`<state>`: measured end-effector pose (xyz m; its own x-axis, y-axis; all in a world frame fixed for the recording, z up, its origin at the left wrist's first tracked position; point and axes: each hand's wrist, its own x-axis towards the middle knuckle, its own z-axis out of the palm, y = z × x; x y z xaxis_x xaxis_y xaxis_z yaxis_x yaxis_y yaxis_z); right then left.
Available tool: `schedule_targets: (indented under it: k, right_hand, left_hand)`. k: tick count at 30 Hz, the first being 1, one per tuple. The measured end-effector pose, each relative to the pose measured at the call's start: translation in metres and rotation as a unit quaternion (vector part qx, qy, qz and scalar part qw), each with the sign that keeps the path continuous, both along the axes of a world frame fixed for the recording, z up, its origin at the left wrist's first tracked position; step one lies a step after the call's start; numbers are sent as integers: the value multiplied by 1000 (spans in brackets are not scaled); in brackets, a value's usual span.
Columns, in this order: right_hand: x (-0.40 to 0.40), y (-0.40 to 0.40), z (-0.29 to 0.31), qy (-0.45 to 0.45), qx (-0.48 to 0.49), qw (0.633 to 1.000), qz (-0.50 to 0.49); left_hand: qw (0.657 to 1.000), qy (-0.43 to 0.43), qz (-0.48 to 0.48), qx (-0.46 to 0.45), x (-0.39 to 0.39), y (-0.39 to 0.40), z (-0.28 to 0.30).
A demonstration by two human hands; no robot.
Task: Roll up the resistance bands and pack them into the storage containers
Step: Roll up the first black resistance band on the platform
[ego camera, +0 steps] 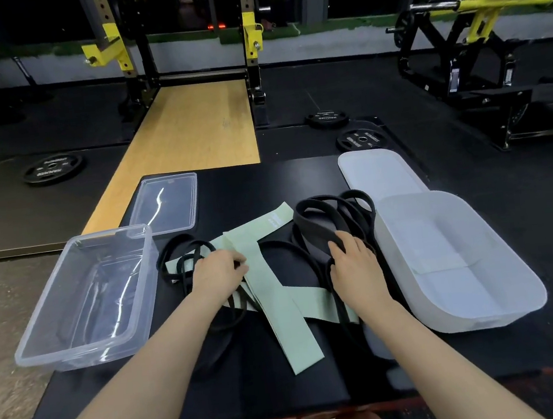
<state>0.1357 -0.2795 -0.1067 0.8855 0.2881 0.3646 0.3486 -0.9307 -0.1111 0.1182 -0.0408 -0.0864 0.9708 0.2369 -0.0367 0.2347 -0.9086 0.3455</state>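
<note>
Two hands are on the tangle mid-mat: my left hand [218,272] curls over the pale green bands [278,298], my right hand [355,262] lies on the black bands [331,217], though I cannot tell how firmly either grips. I'd free one band first, then roll it tight. Room lies along the mat's [289,390] near edge, between the clear container [85,300] at its left edge and the white container [453,258] at its right.
</note>
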Motion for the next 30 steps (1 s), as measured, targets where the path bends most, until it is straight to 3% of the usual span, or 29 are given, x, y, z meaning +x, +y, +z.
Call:
schedule_targets:
  k: [5, 11, 15, 18, 21, 25, 30]
  right_hand:
    - [1, -3, -1, 33, 38, 999, 16]
    - [-5, 14, 4, 1, -19, 998, 52]
    - [-11, 29, 2, 2, -31, 989, 141]
    - [-26, 45, 5, 139, -22, 972, 189]
    - [-32, 55, 5, 294, -44, 946, 132]
    - [-32, 61, 8, 322, -10, 942, 99]
    - [-38, 66, 13, 338, -21, 934, 116]
  left_hand:
    - [980, -102, 83, -151, -3, 13, 4]
    - [974, -132, 136, -125, -13, 39, 15]
    - [975, -155, 132, -84, -21, 51, 29]
    - [977, -162, 132, -51, -29, 58, 35]
    - [985, -123, 112, -47, -34, 66, 30]
    - [993, -100, 27, -64, -43, 64, 11]
    - [997, -70, 31, -31, -54, 52, 4]
